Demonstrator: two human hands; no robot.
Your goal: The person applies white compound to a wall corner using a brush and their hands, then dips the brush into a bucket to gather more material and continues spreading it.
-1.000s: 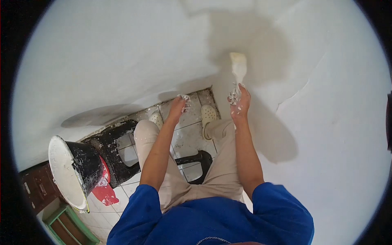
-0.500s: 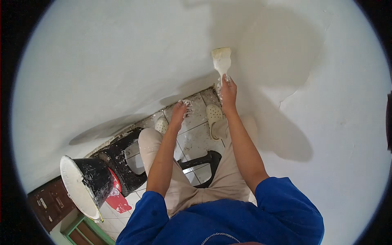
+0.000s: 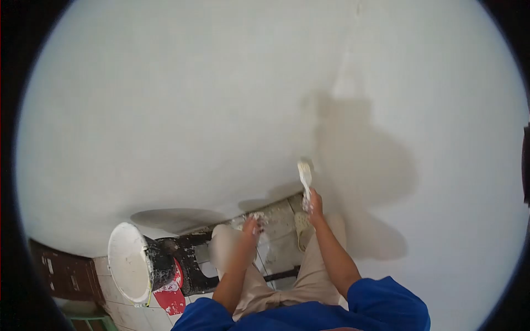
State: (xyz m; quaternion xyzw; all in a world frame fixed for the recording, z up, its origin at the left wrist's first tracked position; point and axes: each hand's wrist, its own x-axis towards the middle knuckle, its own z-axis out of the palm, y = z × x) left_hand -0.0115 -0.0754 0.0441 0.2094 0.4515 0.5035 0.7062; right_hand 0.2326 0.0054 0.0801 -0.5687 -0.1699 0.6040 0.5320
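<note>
A paintbrush (image 3: pixel 305 174) with a pale handle and whitish bristles is gripped in my right hand (image 3: pixel 314 205). It points upward, its bristles right at the wall close to the corner where two walls meet. White paint smears the fingers of that hand. My left hand (image 3: pixel 251 226) hangs above my knee, fingers loosely apart and spotted with white paint, with nothing seen in it. Both hands are over the tiled floor at the foot of the white wall (image 3: pixel 193 138).
A black bucket (image 3: pixel 160 263) of white paint stands at the left on a paint-spattered black stool (image 3: pixel 190 265). Beside it is a red paint-smeared piece (image 3: pixel 171 302). A cream clog (image 3: pixel 302 229) shows near the corner. Brown furniture (image 3: pixel 66 270) is at the far left.
The view has tilted up, so hands, bucket and stool appear lower. The paintbrush has turned from its broad face toward its narrow side, still in my right hand.
</note>
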